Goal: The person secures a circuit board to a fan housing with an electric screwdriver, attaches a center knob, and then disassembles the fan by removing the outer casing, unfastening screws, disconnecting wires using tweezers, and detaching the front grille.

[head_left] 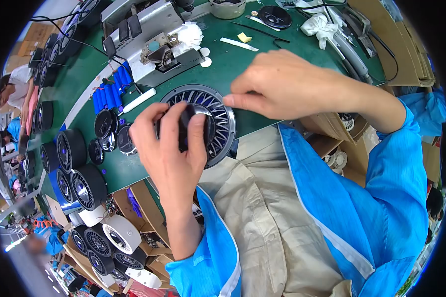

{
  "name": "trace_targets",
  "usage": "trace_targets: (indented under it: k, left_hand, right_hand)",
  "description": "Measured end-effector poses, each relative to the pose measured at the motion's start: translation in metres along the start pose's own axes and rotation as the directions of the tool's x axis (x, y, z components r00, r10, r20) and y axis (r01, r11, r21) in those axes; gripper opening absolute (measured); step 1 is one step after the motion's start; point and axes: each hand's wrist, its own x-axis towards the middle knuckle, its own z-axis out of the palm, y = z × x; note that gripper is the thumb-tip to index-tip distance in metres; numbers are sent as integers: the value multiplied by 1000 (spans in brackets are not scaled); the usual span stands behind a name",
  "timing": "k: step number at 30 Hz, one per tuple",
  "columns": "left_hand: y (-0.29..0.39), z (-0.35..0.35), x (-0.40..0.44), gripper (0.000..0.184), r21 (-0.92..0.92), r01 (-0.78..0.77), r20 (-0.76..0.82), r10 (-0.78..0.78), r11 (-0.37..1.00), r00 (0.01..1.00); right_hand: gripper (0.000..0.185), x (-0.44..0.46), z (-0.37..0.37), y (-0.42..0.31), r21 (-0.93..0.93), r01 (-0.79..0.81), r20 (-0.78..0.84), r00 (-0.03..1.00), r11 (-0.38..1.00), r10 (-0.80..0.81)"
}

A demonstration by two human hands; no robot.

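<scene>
A black wheel-like round part with silvery spokes lies on the green table in front of me. My left hand is over its middle, the fingers curled round a glossy black round cap. Whether the cap touches the spokes is hidden by the fingers. Just beyond the wheel's right rim, my right hand is closed, thumb against the bent fingers; anything pinched there is too small to make out. Loose black caps lie left of my left hand, by a white pen-like stick.
A grey metal machine stands at the back, with blue cylinders beside it. Black wheels are stacked at the table's left edge. A grey-handled tool lies at the far right. Cardboard boxes stand below the table.
</scene>
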Motion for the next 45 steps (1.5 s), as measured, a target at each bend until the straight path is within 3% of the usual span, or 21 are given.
trace_targets:
  k: [1,5,11,12,14,15,17,18,20,23,29,32,37,39,41,43,45]
  left_hand:
    - [-1,1,3,34,-64,-81,31,84,995,996]
    - [-7,11,8,32,-91,-156,88,164,984,983]
    - [-6,22,7,27,-49,-96,20,97,994,995]
    - [-7,23,7,26,-59,-103,8,103,993,995]
    - [-9,23,7,26,-30,-83,-13,83,996,996]
    - [-9,23,6,26,-41,-86,-17,85,995,996]
    - [-10,22,5,26,-11,-61,-28,61,998,998]
    - [-10,22,5,26,-48,-62,-38,60,997,997]
    - [-10,23,3,26,-59,-44,-60,41,997,997]
    - [-11,26,0,25,-113,-62,-150,44,992,988]
    - [-10,31,-6,25,-79,7,-228,-25,997,973]
    - [-13,31,-8,25,-76,51,-238,-68,996,969]
    - [-7,31,-8,26,-39,116,-250,-122,992,961]
    - [-3,27,-9,25,-8,184,-240,-181,983,954]
    - [-5,22,-12,26,-23,147,-236,-148,989,960]
    - [-15,19,-9,28,-39,95,-236,-101,995,966]
    - [-28,18,-3,25,-46,-57,-221,46,997,974]
  right_hand:
    - [43,-2,4,-2,29,-11,18,1000,1000,10]
    - [42,-4,15,-5,84,-31,46,999,996,28]
    - [39,3,21,-10,19,-10,16,1000,1000,10]
    - [39,5,25,-8,21,29,26,999,999,-30]
    - [45,7,36,0,70,164,-159,976,984,-151]
    - [45,9,33,1,76,209,-148,969,975,-197]
    - [43,13,23,-1,177,101,22,994,979,-107]
    - [43,13,26,2,184,142,34,988,973,-150]
    - [44,13,30,8,252,36,42,998,967,-48]
    - [45,13,31,2,306,13,27,999,952,-22]
    - [47,20,42,13,315,23,3,1000,949,-26]
    - [47,26,47,23,443,-40,59,998,896,15]
    - [47,30,39,10,313,-12,5,1000,950,11]
    - [45,33,33,5,146,42,-17,999,988,-40]
    - [44,31,23,3,33,18,-36,999,999,-17]
    - [40,28,21,4,-81,120,-46,991,989,-124]
    - [38,21,20,1,-42,87,-74,993,995,-90]
